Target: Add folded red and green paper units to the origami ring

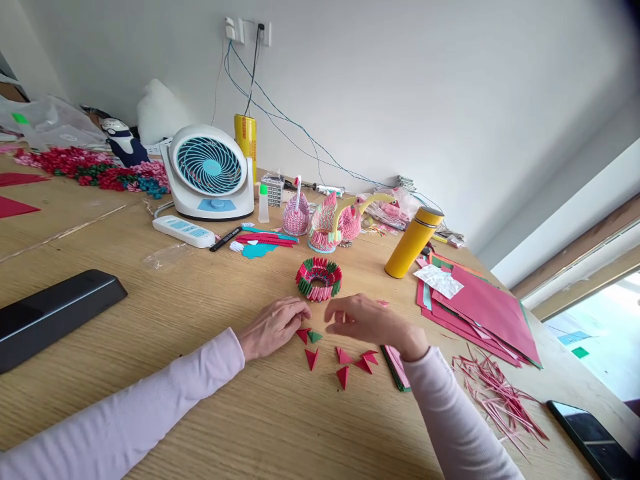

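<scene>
A ring of folded paper pieces (319,297), in red, green and pink, sits upright on the table. Just in front of it on the left, my left hand (277,325) rests with its fingers curled and pressed together; anything under the fingertips is hidden. My right hand (367,321) hovers to the ring's front right, its fingers bent and apart from the thumb, with nothing visible between them. A green folded triangle (314,337) lies beside a red folded triangle (303,335) close to my left hand. Several more red triangles (343,378) are scattered nearer me.
Pink and green paper strips (397,369) lie partly under my right wrist. To the right are coloured sheets (493,310), thin paper offcuts (500,397), a phone (595,437) and a yellow bottle (414,243). Paper swans (325,223) and a fan (210,173) stand behind.
</scene>
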A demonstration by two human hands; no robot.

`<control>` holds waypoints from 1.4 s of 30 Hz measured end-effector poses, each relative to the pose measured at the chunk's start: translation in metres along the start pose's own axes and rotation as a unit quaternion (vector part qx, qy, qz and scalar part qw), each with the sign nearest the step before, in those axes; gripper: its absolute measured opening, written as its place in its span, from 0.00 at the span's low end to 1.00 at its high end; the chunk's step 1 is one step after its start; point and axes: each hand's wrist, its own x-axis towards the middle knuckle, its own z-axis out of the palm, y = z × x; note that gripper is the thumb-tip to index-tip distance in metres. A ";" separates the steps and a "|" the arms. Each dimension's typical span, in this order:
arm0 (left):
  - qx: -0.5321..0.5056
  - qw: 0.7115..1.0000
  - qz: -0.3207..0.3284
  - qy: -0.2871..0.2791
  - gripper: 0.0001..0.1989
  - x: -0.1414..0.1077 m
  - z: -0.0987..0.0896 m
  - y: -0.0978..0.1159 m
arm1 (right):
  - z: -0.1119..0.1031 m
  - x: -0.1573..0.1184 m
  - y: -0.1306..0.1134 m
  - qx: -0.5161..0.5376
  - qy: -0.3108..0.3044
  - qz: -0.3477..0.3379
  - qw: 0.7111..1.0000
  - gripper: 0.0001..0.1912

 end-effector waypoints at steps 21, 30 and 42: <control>-0.003 1.000 0.010 0.011 0.14 -0.002 0.003 -0.004 | 0.022 0.015 -0.014 -0.101 -0.012 0.028 0.994 0.07; 0.005 0.998 0.049 -0.040 0.15 -0.003 -0.002 0.004 | -0.019 -0.015 0.035 -0.205 0.033 0.254 0.945 0.16; -0.031 0.996 0.075 -0.046 0.09 0.000 0.001 -0.012 | -0.026 -0.017 0.018 -0.072 0.013 0.120 0.990 0.10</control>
